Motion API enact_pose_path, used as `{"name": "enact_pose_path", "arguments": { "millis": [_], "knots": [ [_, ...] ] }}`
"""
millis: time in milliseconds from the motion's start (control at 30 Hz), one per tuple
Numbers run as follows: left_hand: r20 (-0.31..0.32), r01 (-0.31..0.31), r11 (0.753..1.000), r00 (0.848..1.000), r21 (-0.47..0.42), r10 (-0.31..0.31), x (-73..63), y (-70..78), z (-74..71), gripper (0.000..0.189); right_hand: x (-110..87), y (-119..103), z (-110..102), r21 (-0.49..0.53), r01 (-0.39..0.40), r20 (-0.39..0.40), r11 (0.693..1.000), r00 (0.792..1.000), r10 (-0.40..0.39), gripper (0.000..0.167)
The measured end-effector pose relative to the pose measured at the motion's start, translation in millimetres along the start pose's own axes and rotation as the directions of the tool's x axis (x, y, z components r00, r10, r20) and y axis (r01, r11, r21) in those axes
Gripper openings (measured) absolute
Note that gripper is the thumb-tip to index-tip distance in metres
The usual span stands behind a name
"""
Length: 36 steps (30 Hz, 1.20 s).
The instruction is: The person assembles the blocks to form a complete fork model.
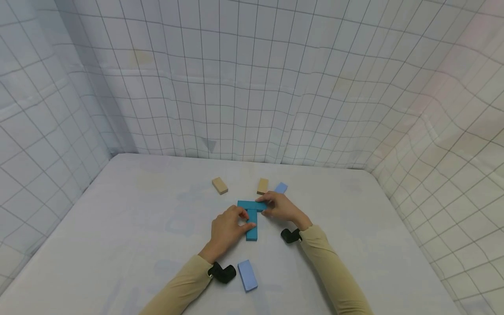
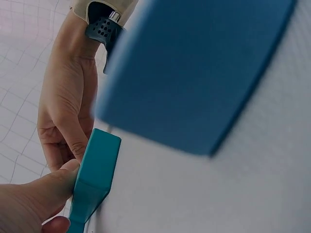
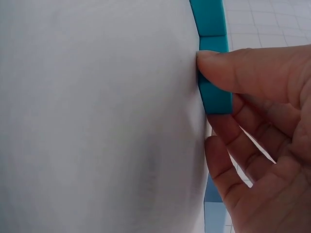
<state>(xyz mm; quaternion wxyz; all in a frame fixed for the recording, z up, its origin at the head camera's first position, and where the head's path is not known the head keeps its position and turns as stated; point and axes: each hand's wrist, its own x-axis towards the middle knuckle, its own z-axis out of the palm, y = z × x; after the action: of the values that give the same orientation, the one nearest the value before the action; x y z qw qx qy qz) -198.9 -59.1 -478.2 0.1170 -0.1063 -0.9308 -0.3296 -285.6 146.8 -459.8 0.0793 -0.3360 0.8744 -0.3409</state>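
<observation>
On the white table several teal blocks lie in a T shape. My left hand (image 1: 228,227) holds the stem block (image 1: 252,232) between thumb and fingers; the left wrist view shows the thumb (image 2: 58,182) against its side. At the right end of the crossbar, my right hand (image 1: 281,206) pinches another teal block (image 3: 217,97), thumb on the near side and fingers beyond. That block meets a further teal block (image 3: 209,17) end to end, with a thin seam between them. The crossbar's left part (image 1: 245,204) touches no finger.
Beyond the T lie a tan block (image 1: 219,185), a second tan block (image 1: 262,186) and a light blue block (image 1: 281,187). Another light blue block (image 1: 247,276) lies beside my left wrist, large and blurred in the left wrist view. Grid-patterned cloth (image 1: 244,87) hangs around the table.
</observation>
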Motion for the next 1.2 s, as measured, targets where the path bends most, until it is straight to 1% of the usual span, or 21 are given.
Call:
{"name": "enact_pose_path", "arguments": {
  "millis": [167, 267, 367, 433, 567, 633, 700, 833, 900, 967, 1067, 1200],
  "knots": [
    [-0.028, -0.081, 0.994, 0.996, 0.078, 0.083, 0.4, 2.0, 0.6, 0.028, -0.7, 0.3, -0.2, -0.008, 0.014, -0.003, 1.000, 1.000, -0.014, 0.036],
    [-0.032, -0.136, 0.981, 0.989, 0.141, 0.141, 1.5, 3.1, 1.3, 0.024, -0.9, 0.6, -0.3, -0.018, 0.015, 0.001, 1.000, 1.000, -0.015, 0.036],
    [-0.030, -0.188, 0.961, 0.980, 0.203, 0.198, 2.1, 4.9, 2.4, 0.018, -1.3, 0.6, -0.6, -0.018, 0.006, 0.002, 1.000, 1.000, -0.006, 0.036],
    [-0.032, -0.225, 0.943, 0.970, 0.244, 0.240, 2.7, 6.3, 3.2, 0.016, -1.5, 0.3, -1.1, -0.017, -0.002, 0.004, 1.000, 1.000, 0.002, 0.036],
    [-0.031, -0.305, 0.899, 0.943, 0.315, 0.331, 3.9, 8.9, 2.9, 0.015, -1.8, 1.5, -1.9, -0.022, -0.003, 0.001, 1.000, 1.000, 0.003, 0.036],
    [-0.015, -0.342, 0.878, 0.930, 0.336, 0.368, 4.6, 9.9, 1.8, 0.014, -1.9, 2.2, -2.1, -0.023, 0.003, -0.002, 1.000, 1.000, -0.003, 0.036],
    [0.013, -0.373, 0.863, 0.920, 0.341, 0.392, 5.2, 10.3, 0.0, 0.012, -2.0, 2.9, -2.5, -0.022, 0.007, -0.003, 1.000, 1.000, -0.007, 0.036],
    [0.082, -0.423, 0.841, 0.903, 0.336, 0.422, 6.3, 7.1, -4.5, 0.012, -2.4, 2.8, -3.3, -0.017, 0.012, -0.002, 1.000, 1.000, -0.012, 0.036],
    [0.105, -0.447, 0.831, 0.893, 0.330, 0.438, 6.4, 3.4, -6.9, 0.015, -2.2, 2.8, -3.4, -0.022, 0.014, 0.000, 1.000, 1.000, -0.014, 0.035],
    [0.120, -0.470, 0.828, 0.882, 0.307, 0.456, 6.4, -1.5, -8.5, 0.020, -1.6, 2.5, -3.3, -0.028, 0.014, 0.003, 1.000, 1.000, -0.014, 0.035],
    [0.130, -0.489, 0.841, 0.872, 0.232, 0.471, 5.7, -9.3, -9.0, 0.028, -0.9, 2.5, -3.2, -0.032, 0.015, 0.008, 0.999, 1.000, -0.014, 0.035],
    [0.132, -0.485, 0.870, 0.871, 0.091, 0.472, 4.2, -18.9, -7.4, 0.031, -0.2, 1.6, -2.6, -0.017, 0.028, 0.015, 0.999, 1.000, -0.027, 0.035]
  ]
}}
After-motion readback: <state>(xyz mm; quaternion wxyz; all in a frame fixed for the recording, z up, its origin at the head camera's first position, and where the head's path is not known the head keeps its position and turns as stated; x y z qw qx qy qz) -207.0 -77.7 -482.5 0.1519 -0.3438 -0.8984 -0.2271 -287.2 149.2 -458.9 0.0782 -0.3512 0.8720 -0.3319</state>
